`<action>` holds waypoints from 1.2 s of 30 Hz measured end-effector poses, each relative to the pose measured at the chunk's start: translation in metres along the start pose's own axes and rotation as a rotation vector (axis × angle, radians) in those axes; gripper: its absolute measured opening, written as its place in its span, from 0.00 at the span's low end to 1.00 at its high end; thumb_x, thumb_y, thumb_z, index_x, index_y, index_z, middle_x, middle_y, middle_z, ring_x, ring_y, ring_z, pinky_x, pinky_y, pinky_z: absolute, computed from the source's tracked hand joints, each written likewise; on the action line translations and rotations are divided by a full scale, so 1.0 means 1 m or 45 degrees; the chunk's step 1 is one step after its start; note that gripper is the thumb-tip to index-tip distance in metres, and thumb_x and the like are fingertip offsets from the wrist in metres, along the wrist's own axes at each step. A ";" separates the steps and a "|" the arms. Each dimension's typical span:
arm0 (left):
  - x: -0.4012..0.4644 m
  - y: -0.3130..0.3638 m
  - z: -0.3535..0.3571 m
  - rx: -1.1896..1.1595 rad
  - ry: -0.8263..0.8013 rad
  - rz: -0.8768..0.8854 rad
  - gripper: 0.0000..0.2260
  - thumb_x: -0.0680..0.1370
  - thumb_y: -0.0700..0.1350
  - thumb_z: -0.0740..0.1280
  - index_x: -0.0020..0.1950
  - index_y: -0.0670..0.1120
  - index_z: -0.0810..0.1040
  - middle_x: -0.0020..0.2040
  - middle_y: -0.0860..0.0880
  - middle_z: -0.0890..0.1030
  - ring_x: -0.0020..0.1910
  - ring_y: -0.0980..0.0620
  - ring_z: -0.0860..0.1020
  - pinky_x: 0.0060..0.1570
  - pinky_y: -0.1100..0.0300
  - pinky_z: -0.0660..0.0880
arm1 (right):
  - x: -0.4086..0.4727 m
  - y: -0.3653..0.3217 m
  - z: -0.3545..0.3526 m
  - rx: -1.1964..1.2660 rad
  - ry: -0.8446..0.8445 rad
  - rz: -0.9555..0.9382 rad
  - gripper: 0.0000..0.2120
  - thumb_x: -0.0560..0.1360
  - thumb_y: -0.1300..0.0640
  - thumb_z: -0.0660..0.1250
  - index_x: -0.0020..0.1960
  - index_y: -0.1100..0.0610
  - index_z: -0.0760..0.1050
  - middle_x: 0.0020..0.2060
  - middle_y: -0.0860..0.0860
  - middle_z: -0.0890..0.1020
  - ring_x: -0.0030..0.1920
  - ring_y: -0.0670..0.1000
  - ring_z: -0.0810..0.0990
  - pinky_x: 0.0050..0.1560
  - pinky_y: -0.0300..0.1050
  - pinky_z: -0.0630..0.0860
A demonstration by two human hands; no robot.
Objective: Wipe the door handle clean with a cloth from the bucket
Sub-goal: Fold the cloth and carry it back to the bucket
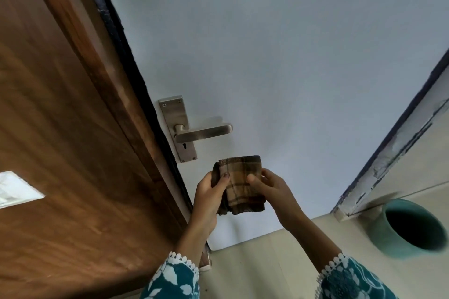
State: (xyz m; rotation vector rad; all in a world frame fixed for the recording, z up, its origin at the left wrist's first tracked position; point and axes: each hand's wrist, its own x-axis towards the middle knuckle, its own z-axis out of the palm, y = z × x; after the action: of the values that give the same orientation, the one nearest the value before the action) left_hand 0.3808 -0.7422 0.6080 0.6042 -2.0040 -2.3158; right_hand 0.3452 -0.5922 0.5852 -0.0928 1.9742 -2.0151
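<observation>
A silver lever door handle [202, 134] on a metal backplate is mounted on the pale blue door [279, 56]. Just below and to the right of it I hold a folded brown checked cloth [240, 184] with both hands. My left hand [210, 195] grips the cloth's left edge, thumb on its front. On the cloth's right edge sits my right hand [271, 187], thumb also on the front. The cloth is apart from the handle. A teal bucket [379, 233] stands on the floor at the lower right, its opening dark.
A brown wooden frame or panel [60, 128] fills the left side, with a dark strip along the door's edge. A white light switch plate [17, 188] is on it. Beige floor tiles [267, 267] lie below. A second frame edge [398, 143] runs at the right.
</observation>
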 end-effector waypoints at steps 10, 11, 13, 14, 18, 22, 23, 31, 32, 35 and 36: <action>0.021 -0.037 0.110 0.078 -0.301 -0.229 0.09 0.77 0.44 0.66 0.56 0.44 0.78 0.50 0.42 0.83 0.48 0.45 0.82 0.40 0.56 0.78 | -0.032 0.034 -0.125 0.367 0.397 0.236 0.11 0.72 0.63 0.69 0.53 0.64 0.79 0.46 0.60 0.85 0.46 0.58 0.84 0.44 0.47 0.79; 0.022 -0.043 0.131 0.111 -0.334 -0.248 0.08 0.77 0.44 0.66 0.55 0.44 0.78 0.50 0.42 0.83 0.48 0.45 0.82 0.41 0.55 0.78 | -0.040 0.038 -0.151 0.393 0.474 0.259 0.11 0.71 0.63 0.70 0.53 0.64 0.79 0.46 0.60 0.85 0.46 0.57 0.84 0.44 0.47 0.79; 0.023 -0.057 0.179 0.150 -0.417 -0.304 0.08 0.77 0.44 0.65 0.56 0.45 0.77 0.50 0.44 0.83 0.48 0.45 0.82 0.45 0.54 0.79 | -0.059 0.046 -0.210 0.434 0.633 0.287 0.11 0.71 0.64 0.70 0.52 0.65 0.79 0.45 0.59 0.84 0.44 0.56 0.83 0.42 0.46 0.79; 0.023 -0.065 0.207 0.168 -0.465 -0.326 0.09 0.78 0.45 0.65 0.56 0.45 0.77 0.50 0.44 0.83 0.48 0.44 0.82 0.47 0.53 0.79 | -0.071 0.050 -0.242 0.440 0.707 0.295 0.11 0.71 0.64 0.70 0.52 0.65 0.79 0.44 0.59 0.84 0.43 0.56 0.83 0.42 0.46 0.79; 0.018 -0.098 0.330 0.174 -0.648 -0.438 0.11 0.78 0.45 0.64 0.58 0.43 0.77 0.52 0.42 0.83 0.50 0.41 0.82 0.52 0.49 0.78 | -0.122 0.067 -0.366 0.411 0.973 0.355 0.10 0.71 0.65 0.70 0.51 0.65 0.79 0.44 0.59 0.84 0.43 0.56 0.82 0.43 0.45 0.80; 0.014 -0.133 0.444 0.181 -0.763 -0.579 0.12 0.78 0.44 0.64 0.59 0.42 0.76 0.52 0.40 0.83 0.50 0.40 0.82 0.53 0.47 0.78 | -0.154 0.087 -0.472 0.323 1.169 0.419 0.07 0.71 0.64 0.70 0.49 0.63 0.79 0.45 0.61 0.83 0.44 0.57 0.82 0.47 0.49 0.80; 0.014 -0.140 0.466 0.195 -0.779 -0.599 0.13 0.78 0.45 0.65 0.60 0.42 0.76 0.52 0.41 0.83 0.50 0.40 0.82 0.53 0.47 0.78 | -0.157 0.094 -0.495 0.314 1.209 0.443 0.07 0.71 0.63 0.70 0.48 0.62 0.79 0.46 0.61 0.83 0.45 0.58 0.82 0.49 0.51 0.80; 0.060 -0.198 0.556 0.275 -0.758 -0.749 0.12 0.79 0.46 0.63 0.60 0.44 0.77 0.54 0.42 0.83 0.51 0.43 0.82 0.51 0.49 0.78 | -0.118 0.168 -0.627 0.321 1.279 0.734 0.09 0.68 0.62 0.71 0.48 0.60 0.79 0.46 0.61 0.84 0.49 0.62 0.82 0.54 0.57 0.79; 0.070 -0.208 0.567 0.299 -0.742 -0.765 0.11 0.79 0.46 0.63 0.60 0.44 0.77 0.54 0.42 0.83 0.51 0.43 0.82 0.51 0.49 0.78 | -0.108 0.180 -0.639 0.344 1.286 0.776 0.09 0.68 0.62 0.71 0.48 0.60 0.79 0.46 0.61 0.84 0.50 0.62 0.82 0.54 0.57 0.79; 0.102 -0.246 0.606 0.341 -0.732 -0.824 0.11 0.80 0.45 0.62 0.60 0.44 0.76 0.55 0.42 0.82 0.52 0.42 0.81 0.52 0.49 0.77 | -0.071 0.224 -0.675 0.416 1.265 0.877 0.11 0.68 0.63 0.71 0.50 0.63 0.79 0.46 0.62 0.83 0.47 0.61 0.82 0.49 0.54 0.80; 0.115 -0.260 0.621 0.359 -0.739 -0.843 0.11 0.80 0.45 0.61 0.61 0.44 0.75 0.55 0.41 0.82 0.52 0.41 0.81 0.52 0.48 0.77 | -0.058 0.240 -0.686 0.448 1.269 0.904 0.13 0.68 0.63 0.71 0.51 0.65 0.79 0.46 0.62 0.83 0.46 0.60 0.81 0.46 0.51 0.80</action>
State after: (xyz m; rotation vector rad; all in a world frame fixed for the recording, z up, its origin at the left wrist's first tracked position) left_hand 0.1491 -0.1372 0.3906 0.7699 -2.7642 -2.8431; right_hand 0.2606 0.0855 0.3291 1.7008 1.6004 -1.9631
